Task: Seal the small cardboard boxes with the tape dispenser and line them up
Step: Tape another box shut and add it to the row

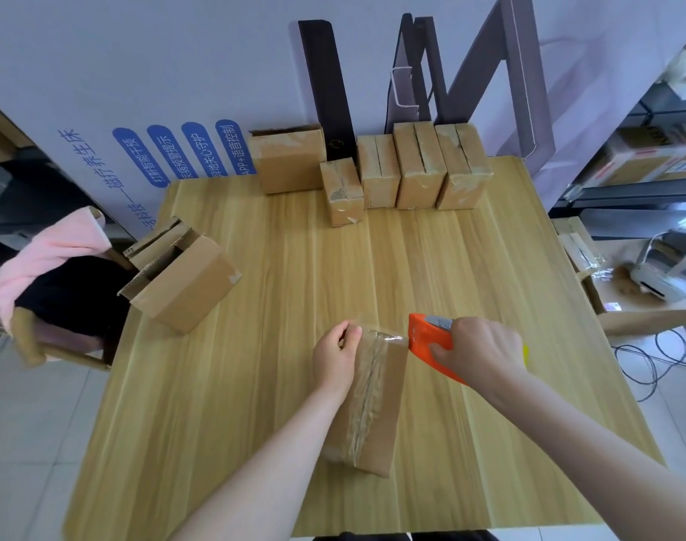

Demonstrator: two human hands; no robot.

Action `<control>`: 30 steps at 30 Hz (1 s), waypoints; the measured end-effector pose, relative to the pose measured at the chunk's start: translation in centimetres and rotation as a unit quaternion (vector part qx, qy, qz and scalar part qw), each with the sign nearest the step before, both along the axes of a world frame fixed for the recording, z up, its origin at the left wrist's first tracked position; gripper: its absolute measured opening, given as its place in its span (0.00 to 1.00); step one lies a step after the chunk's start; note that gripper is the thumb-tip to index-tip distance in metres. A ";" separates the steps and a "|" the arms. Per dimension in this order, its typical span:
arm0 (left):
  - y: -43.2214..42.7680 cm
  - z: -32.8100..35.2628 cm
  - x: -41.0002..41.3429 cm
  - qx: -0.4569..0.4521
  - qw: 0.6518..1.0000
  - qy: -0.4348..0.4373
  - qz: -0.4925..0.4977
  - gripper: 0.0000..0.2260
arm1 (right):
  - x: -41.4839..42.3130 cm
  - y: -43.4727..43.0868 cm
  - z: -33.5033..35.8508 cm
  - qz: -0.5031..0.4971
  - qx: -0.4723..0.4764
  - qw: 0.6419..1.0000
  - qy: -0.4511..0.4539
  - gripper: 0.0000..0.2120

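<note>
The left hand (pixel 335 359) grips the far end of the small cardboard box (pixel 372 400), fingers curled over its edge, I'd say to pin it to the table (pixel 255 423) against the tape's pull. Just right of it the right hand (pixel 477 351) is wrapped round the orange tape dispenser (pixel 427 337), its nose at the box's far corner where the strip along the seam ends, likely to tear it off. Well beyond both hands sealed boxes (pixel 419 169) stand in a row; an open box (pixel 185 283) waits far left.
</note>
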State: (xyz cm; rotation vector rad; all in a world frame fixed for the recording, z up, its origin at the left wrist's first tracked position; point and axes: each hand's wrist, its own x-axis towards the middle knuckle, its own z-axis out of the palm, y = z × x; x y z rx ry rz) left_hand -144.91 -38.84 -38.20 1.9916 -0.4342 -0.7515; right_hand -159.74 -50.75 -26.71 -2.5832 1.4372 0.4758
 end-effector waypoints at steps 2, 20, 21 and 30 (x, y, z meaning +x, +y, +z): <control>0.0 -0.1 -0.1 -0.008 1.000 0.003 0.006 0.18 | 0.6 -0.1 -0.1 0.015 -0.007 1.000 -0.013 0.11; -0.4 0.5 -1.8 -0.026 0.997 -0.037 0.063 0.07 | 2.7 0.8 -1.2 0.011 -0.051 0.999 -0.009 0.17; -0.4 0.6 -1.9 -0.029 0.997 -0.033 0.066 0.08 | 2.9 1.1 -1.4 0.025 -0.060 0.998 -0.009 0.19; -0.7 0.0 -2.0 -0.023 0.996 -0.037 0.078 0.18 | 2.7 1.2 -2.1 0.110 -0.075 0.991 0.016 0.11</control>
